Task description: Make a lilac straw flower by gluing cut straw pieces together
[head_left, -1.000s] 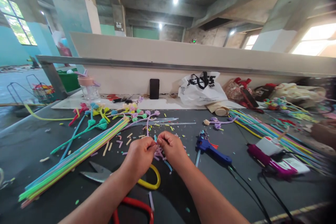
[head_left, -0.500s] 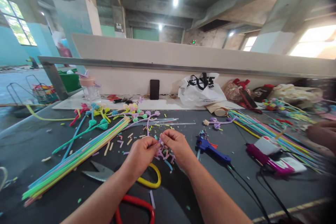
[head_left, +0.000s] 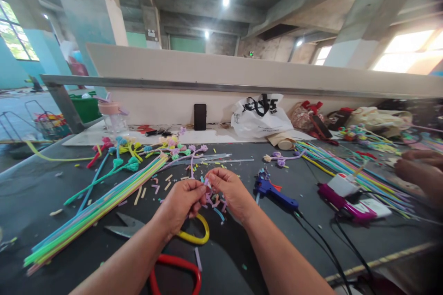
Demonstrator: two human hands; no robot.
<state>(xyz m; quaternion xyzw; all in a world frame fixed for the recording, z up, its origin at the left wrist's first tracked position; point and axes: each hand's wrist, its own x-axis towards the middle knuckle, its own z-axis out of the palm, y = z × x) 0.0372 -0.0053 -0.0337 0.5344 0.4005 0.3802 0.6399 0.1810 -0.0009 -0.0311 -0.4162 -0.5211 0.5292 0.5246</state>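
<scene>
Over the dark tabletop, my left hand (head_left: pixel 182 203) and my right hand (head_left: pixel 230 191) meet fingertip to fingertip. Both are closed in a pinch on a small purple chenille stem piece (head_left: pixel 207 182), mostly covered by the fingers. Below them lies a loose heap of short purple cut pieces (head_left: pixel 216 202). Large scissors (head_left: pixel 126 228), with one yellow and one red handle, lie partly under my left forearm. A bundle of long pastel chenille stems (head_left: pixel 100 209) rests on the left, and a blue glue gun (head_left: pixel 277 194) lies to the right of my right hand.
Colourful chenille flowers (head_left: pixel 129 163) lie at the back left, near a clear bottle (head_left: pixel 114 120). A phone (head_left: pixel 200 117) leans on the back panel beside a white bag (head_left: pixel 261 117). At right are a magenta power strip (head_left: pixel 341 203), cords and another person's hand (head_left: pixel 417 170).
My hands stay together, still pinching the purple piece, with the fingers slightly shifted. The whole view has slid a little left. At the right, the other person's hand has come further into view.
</scene>
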